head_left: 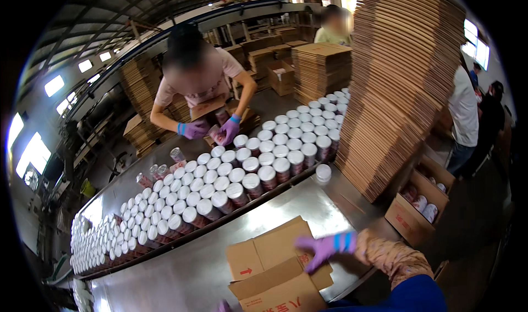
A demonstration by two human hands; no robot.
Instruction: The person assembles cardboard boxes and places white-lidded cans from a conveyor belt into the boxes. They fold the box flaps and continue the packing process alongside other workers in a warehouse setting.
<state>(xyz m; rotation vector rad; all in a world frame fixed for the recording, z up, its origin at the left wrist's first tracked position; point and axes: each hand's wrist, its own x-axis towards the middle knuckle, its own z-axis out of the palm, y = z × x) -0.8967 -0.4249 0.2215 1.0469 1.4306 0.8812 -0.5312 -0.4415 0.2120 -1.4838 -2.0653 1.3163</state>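
Observation:
My right hand (324, 247), in a purple glove with blue bands, is slightly blurred, its fingers apart over a flattened cardboard box (253, 257). A second cardboard box (280, 295) with red print lies nearer me, overlapping the first, on the steel table (143, 290). My left hand (224, 306) shows only as a bit of purple glove at the lower edge beside the nearer box; what its fingers hold is hidden. Beyond the boxes stand long rows of white-lidded cans (236, 174), and a single white lid or lidded can (323, 173) sits apart near their right end.
Across the cans a co-worker (192, 81) in purple gloves handles cans at a carton. A tall stack of flat cardboard (396, 75) rises at right, above an open carton (412, 213) holding cans. Other people (462, 108) stand at the right and back (333, 31).

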